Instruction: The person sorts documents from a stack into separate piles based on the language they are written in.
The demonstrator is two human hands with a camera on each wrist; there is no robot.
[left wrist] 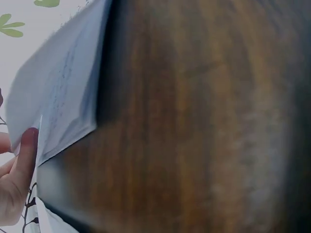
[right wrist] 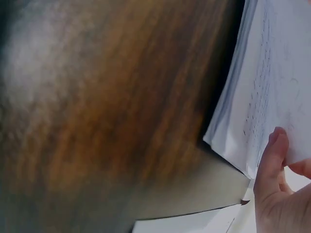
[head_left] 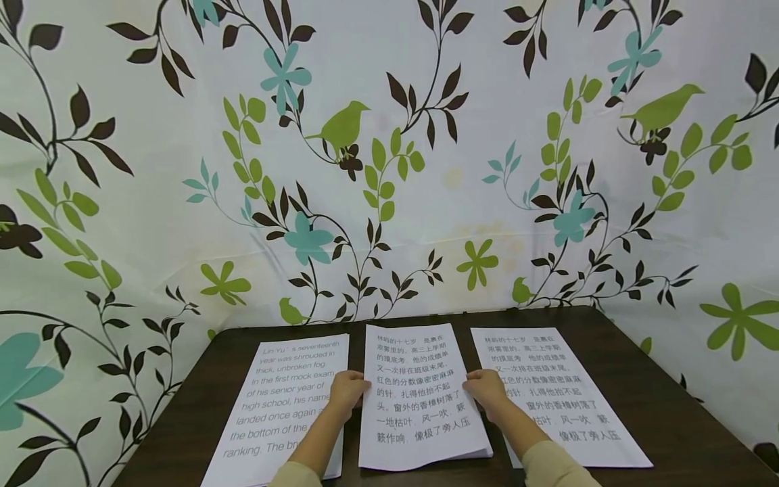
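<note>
One left printout (head_left: 274,399), one right printout (head_left: 541,365) on dark table (head_left: 629,389) | left grip (head_left: 348,392), right grip (head_left: 487,391): pinching middle printout (head_left: 416,406) by edges

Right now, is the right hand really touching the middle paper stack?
Touching. The right wrist view shows it: the thumb of the right hand lies right against the edge of the middle paper stack, pinching it.

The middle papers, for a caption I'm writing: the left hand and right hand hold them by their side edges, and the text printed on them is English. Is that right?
Not quite: the text on the middle papers is Chinese, as the head view shows. The left hand and right hand do hold them by their side edges.
</note>
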